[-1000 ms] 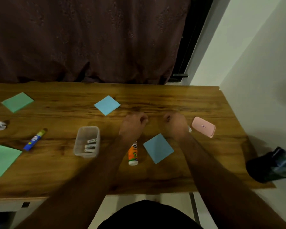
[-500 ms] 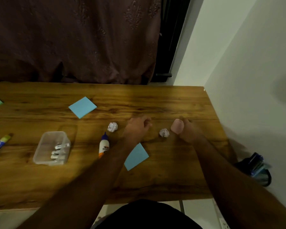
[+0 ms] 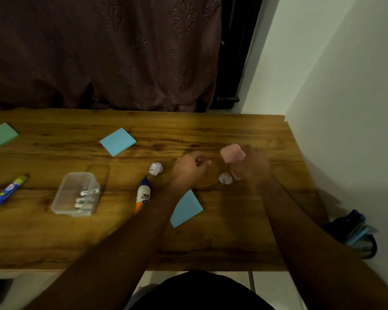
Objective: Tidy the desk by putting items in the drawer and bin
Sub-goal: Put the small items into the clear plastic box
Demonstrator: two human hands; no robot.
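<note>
My right hand (image 3: pixel 252 167) grips a pink case (image 3: pixel 232 154) and holds it just above the wooden desk (image 3: pixel 233 231), towards the right. A crumpled paper ball (image 3: pixel 225 178) lies right below the case. My left hand (image 3: pixel 189 167) rests on the desk as a loose fist with nothing in it. A second paper ball (image 3: pixel 155 168) lies to its left. A glue bottle (image 3: pixel 143 194) and a blue sticky note (image 3: pixel 185 209) lie beside my left forearm. A dark bin (image 3: pixel 356 234) with blue paper in it stands on the floor at the right.
A clear plastic tub (image 3: pixel 76 194) with small tubes sits left of centre. A blue glue stick (image 3: pixel 10 189) and green notes (image 3: pixel 0 136) lie at the far left. Another blue note (image 3: pixel 118 141) lies further back. A curtain hangs behind the desk; a white wall borders the right.
My right hand took hold of the pink case and lifted it off the desk. Two paper balls that my fists covered now lie bare on the desk. The view shifted right.
</note>
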